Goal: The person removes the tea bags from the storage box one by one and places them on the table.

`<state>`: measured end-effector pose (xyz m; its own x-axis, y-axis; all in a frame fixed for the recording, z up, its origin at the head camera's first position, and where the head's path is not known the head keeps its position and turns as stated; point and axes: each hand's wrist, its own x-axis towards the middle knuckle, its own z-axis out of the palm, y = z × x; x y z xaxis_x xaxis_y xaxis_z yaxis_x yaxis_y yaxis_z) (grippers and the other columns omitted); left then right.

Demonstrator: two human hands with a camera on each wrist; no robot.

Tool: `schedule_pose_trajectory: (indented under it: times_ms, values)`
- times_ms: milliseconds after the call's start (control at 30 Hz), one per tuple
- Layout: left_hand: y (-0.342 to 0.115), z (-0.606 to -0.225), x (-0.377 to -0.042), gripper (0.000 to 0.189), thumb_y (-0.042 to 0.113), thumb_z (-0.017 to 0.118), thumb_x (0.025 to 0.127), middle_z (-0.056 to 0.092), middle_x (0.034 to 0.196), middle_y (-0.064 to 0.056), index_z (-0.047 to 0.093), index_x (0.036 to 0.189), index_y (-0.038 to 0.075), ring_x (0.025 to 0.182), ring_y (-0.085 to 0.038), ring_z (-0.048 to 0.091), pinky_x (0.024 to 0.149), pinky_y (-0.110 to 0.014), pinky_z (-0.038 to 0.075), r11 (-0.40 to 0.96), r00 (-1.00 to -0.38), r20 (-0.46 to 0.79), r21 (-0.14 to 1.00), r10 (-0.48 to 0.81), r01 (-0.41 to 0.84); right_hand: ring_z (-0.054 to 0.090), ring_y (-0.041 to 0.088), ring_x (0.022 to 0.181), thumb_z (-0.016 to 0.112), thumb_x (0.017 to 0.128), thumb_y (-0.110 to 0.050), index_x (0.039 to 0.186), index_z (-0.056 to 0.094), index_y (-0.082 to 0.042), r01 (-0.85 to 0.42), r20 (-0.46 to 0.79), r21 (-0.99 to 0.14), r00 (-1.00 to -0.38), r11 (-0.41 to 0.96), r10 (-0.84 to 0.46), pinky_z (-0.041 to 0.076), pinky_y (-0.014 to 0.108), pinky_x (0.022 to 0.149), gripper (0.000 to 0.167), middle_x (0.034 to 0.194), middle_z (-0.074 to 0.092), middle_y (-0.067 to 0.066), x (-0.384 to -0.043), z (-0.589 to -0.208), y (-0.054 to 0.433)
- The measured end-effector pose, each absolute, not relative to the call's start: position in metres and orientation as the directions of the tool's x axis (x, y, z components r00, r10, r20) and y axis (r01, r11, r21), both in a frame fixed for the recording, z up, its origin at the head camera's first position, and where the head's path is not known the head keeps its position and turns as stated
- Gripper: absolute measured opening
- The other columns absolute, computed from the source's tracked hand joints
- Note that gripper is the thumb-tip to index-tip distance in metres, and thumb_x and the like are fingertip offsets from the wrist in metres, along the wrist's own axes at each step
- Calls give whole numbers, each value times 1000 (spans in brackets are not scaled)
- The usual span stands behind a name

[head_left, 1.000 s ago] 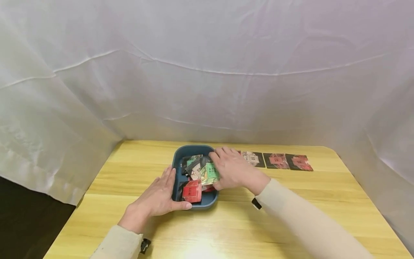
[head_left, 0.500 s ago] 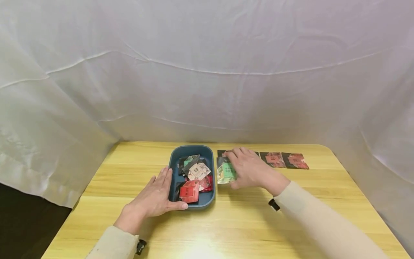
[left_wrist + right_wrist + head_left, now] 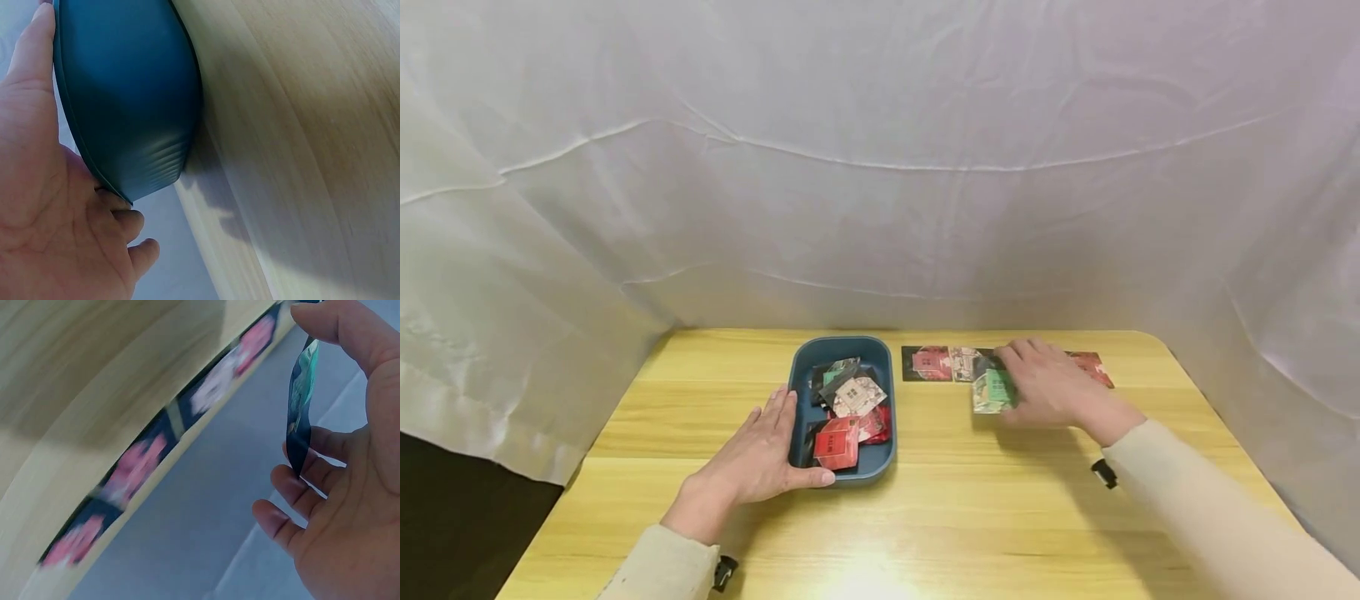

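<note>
My left hand [image 3: 748,458] rests along the left side of a blue tray [image 3: 868,480], fingers straight and thumb across its front corner. In the left wrist view its fingers lie at the tray's wall [image 3: 131,94]. Inside are several loose sachets: a red one [image 3: 837,442] in front, a cream one [image 3: 856,395] behind and a partly covered green one. My right hand [image 3: 1051,385] pinches a green-labelled sachet [image 3: 991,393] by its edges, thumb against fingers, above the table. In the right wrist view this sachet [image 3: 301,400] appears nearly edge-on.
A row of flat sachets lies along the table's back: a red one [image 3: 928,364] at the left, a cream one [image 3: 964,364] beside it, and a red one [image 3: 1092,367] at the right end. My right hand hides part of the row. A pale curtain [image 3: 880,208] hangs behind the table.
My right hand has lifted the green-labelled sachet out of the tray and carried it right, in front of the row. The left hand stays at the tray.
</note>
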<state>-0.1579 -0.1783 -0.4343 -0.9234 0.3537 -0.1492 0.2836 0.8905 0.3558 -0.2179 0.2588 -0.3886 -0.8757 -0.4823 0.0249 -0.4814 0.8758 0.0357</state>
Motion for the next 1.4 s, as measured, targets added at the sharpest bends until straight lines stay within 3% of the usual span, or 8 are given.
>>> schedule_pose_trajectory:
  times_ms: [200,467,600,867,1100,1400]
  values:
    - [-178,-437,-157,144,93,62,74,8,175,-27,13,166,-7,163,-41,13,131,-59,18,891,-925,-149,358,350,280,57,45,116,87,74,-44,140,52,7,-445,24,73,-894,893,-447,51,66,101,91,129,60,27,-228,-384,310]
    - [-178,-441,-155,144,91,65,75,8,175,-27,12,166,-7,163,-42,13,131,-60,19,888,-927,-149,375,343,268,45,62,131,89,75,-53,147,45,10,-327,-98,154,-944,933,-315,35,81,109,106,143,50,39,-245,-374,375]
    - [-179,-441,-155,144,91,65,75,8,175,-27,12,166,-7,162,-42,14,131,-60,19,886,-930,-147,382,338,262,42,65,132,90,76,-53,147,44,12,-287,-136,186,-955,940,-264,34,82,108,107,145,47,42,-255,-375,402]
    - [-179,-443,-157,145,93,64,74,7,175,-26,13,166,-7,162,-42,15,131,-60,20,883,-929,-136,382,345,272,36,69,134,76,66,-88,148,43,14,-234,-168,236,-966,943,-197,30,85,108,135,148,41,46,-265,-381,440]
    - [-179,-442,-156,146,93,64,74,5,175,-26,11,166,-7,162,-42,15,131,-60,20,882,-926,-146,387,348,270,38,69,132,89,68,-68,146,46,14,-245,-179,249,-962,937,-204,32,85,105,120,145,44,45,-271,-393,463]
    - [-179,-439,-160,143,88,68,76,5,176,-26,11,166,-6,163,-41,14,131,-60,20,885,-925,-152,378,350,272,41,68,127,93,66,-59,146,46,14,-240,-198,237,-961,941,-195,33,85,103,118,143,45,46,-263,-394,461]
